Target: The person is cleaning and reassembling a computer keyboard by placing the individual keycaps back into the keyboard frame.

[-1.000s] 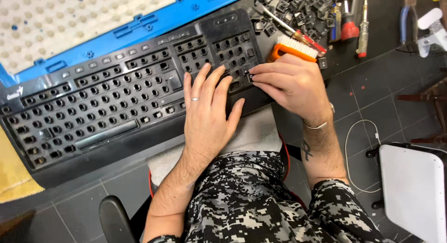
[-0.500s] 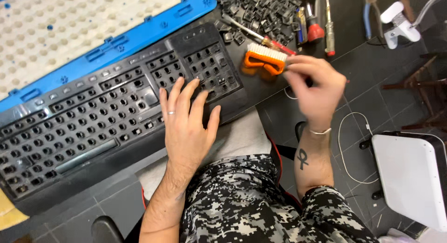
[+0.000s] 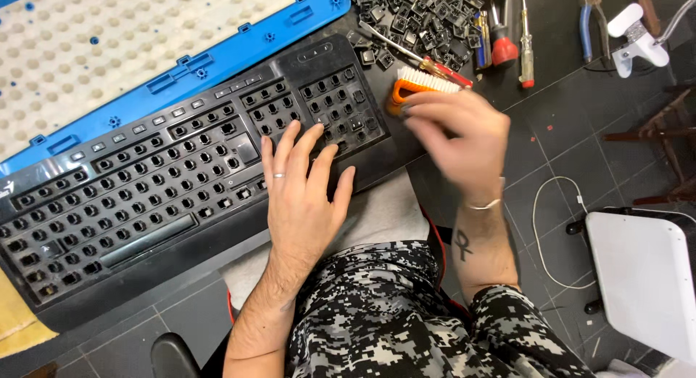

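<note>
A black keyboard (image 3: pixel 145 197) with its keycaps removed lies slanted across my lap and the dark floor. My left hand (image 3: pixel 304 197), with a ring on one finger, rests flat on the keyboard's lower right part, fingers spread, holding nothing. Blurred by motion, my right hand (image 3: pixel 460 142) is just right of the keyboard's number pad. Its fingertips touch an orange brush with white bristles (image 3: pixel 420 82); the blur hides whether they grip it.
A pile of loose black keycaps (image 3: pixel 420 15) lies behind the brush. Right of the pile are screwdrivers (image 3: pixel 525 37) and blue-handled pliers (image 3: pixel 587 23). A white dotted panel in a blue frame (image 3: pixel 109 44) sits behind the keyboard. At right are a white box (image 3: pixel 645 276) and a thin cable (image 3: pixel 544 233).
My right hand left the number pad, swung out to the right, then came in onto the orange brush. My left hand stayed flat on the keyboard.
</note>
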